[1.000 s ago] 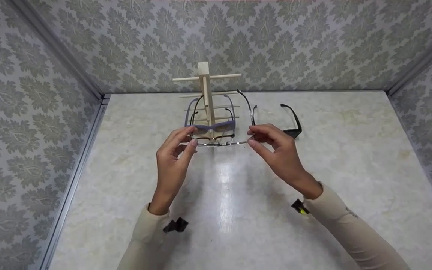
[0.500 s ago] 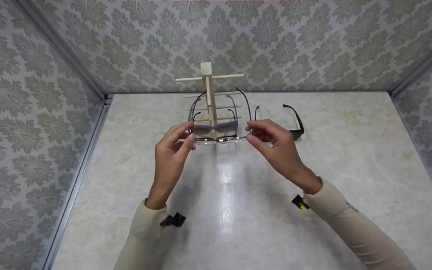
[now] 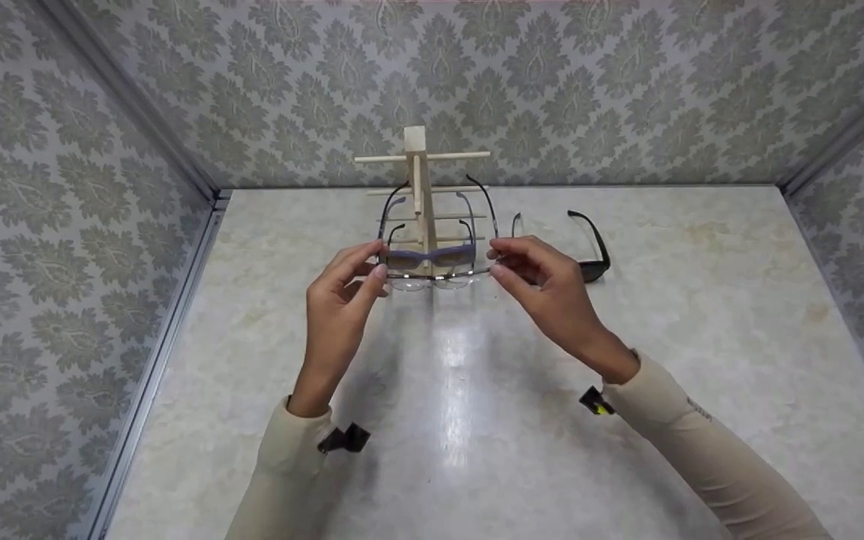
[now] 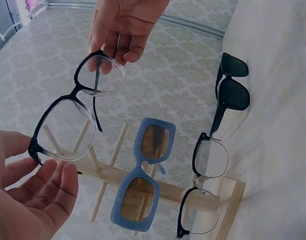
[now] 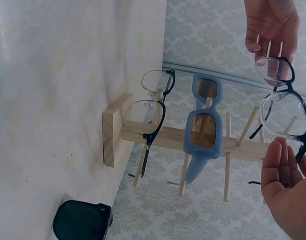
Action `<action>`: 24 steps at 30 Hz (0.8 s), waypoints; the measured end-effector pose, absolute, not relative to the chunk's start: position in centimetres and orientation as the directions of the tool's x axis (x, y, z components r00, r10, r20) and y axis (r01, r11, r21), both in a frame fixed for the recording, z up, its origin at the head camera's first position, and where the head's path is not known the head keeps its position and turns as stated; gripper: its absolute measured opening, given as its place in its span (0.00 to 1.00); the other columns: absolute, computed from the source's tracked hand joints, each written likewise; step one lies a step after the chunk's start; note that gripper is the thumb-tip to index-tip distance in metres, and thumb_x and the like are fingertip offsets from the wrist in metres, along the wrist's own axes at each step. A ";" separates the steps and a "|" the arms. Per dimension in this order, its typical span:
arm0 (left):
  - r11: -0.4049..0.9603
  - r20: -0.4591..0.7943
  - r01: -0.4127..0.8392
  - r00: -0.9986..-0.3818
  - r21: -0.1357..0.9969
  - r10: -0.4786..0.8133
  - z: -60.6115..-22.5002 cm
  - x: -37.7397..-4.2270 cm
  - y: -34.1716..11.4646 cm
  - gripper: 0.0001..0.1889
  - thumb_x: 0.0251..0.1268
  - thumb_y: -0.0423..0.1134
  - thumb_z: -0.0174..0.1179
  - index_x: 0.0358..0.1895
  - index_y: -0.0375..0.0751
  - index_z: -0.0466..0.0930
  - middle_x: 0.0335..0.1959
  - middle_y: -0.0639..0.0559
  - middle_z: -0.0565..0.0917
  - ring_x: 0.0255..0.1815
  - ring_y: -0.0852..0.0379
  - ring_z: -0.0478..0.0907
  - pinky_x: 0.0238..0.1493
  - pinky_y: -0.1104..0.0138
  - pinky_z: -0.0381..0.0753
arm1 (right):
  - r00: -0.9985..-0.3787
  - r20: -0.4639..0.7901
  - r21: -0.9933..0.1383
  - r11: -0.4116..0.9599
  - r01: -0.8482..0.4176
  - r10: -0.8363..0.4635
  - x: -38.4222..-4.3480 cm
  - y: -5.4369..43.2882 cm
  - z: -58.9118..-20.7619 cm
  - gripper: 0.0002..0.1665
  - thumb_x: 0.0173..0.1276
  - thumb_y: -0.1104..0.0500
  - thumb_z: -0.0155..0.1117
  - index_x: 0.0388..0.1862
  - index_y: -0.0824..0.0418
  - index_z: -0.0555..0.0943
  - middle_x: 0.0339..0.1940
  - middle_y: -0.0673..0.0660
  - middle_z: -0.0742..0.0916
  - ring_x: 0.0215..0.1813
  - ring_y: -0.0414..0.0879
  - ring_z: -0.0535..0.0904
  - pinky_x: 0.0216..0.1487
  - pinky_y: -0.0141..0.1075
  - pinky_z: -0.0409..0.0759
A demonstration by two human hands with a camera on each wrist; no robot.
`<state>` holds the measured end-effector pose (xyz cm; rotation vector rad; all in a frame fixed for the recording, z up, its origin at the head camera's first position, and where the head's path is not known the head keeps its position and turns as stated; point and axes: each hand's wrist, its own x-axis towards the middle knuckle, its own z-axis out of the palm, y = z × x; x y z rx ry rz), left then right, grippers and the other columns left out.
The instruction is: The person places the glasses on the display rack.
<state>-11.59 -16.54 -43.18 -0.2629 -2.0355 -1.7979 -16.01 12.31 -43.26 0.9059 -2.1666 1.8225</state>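
Two hands: my left hand [image 3: 336, 306] and right hand [image 3: 556, 294] are apart, each pinching one end of the clear-lens glasses [image 4: 76, 90] near the hinge.
Glasses: held up in the air between my fingers, before the wooden rack [image 3: 415, 140], their temples [image 3: 490, 208] unfolded and pointing away from me.
Rack: blue sunglasses [image 4: 138, 173] sit partway along it, half-rim glasses [image 4: 198, 181] nearer the base; pegs [image 5: 227, 177] jut out on both sides.
Table [image 3: 664, 322]: dark sunglasses [image 4: 235, 95] lie on it, right of the rack.
Step in hand: by my judgement, lining the pair up with pegs above the blue sunglasses.
Next move: probably calls for keeping the temples level and spread, then easing them onto pegs; I cannot tell whether they touch any now.
Since a second ago: the held front sat lower in the head view, clear of the half-rim pair; now it overlaps that pair, and both hands have shifted leftward against the rack, bringing the right temple closer to its post.
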 end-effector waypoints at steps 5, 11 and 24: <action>0.158 0.426 0.406 -0.896 0.900 -0.125 -43.1 -12.0 -16.7 0.17 0.82 0.31 0.65 0.68 0.33 0.86 0.62 0.36 0.86 0.51 0.46 0.87 0.45 0.62 0.90 | -0.810 0.481 -0.848 0.055 -0.527 -0.336 -16.3 12.0 -43.3 0.19 0.81 0.66 0.69 0.68 0.67 0.85 0.59 0.62 0.89 0.56 0.52 0.87 0.55 0.38 0.88; 0.156 0.420 0.400 -0.898 0.903 -0.128 -43.1 -12.6 -17.1 0.17 0.81 0.31 0.66 0.68 0.32 0.86 0.60 0.42 0.87 0.51 0.37 0.86 0.45 0.62 0.90 | -0.832 0.444 -0.875 0.040 -0.483 -0.332 -17.0 11.6 -43.2 0.20 0.81 0.67 0.69 0.68 0.69 0.84 0.59 0.65 0.89 0.57 0.52 0.87 0.56 0.37 0.88; 0.161 0.384 0.362 -0.914 0.918 -0.130 -42.5 -13.9 -17.7 0.17 0.82 0.30 0.64 0.67 0.31 0.86 0.59 0.41 0.88 0.52 0.35 0.86 0.44 0.63 0.90 | -0.849 0.410 -0.892 0.048 -0.449 -0.333 -17.7 10.8 -42.9 0.20 0.82 0.65 0.69 0.68 0.69 0.84 0.57 0.64 0.89 0.55 0.53 0.87 0.55 0.38 0.88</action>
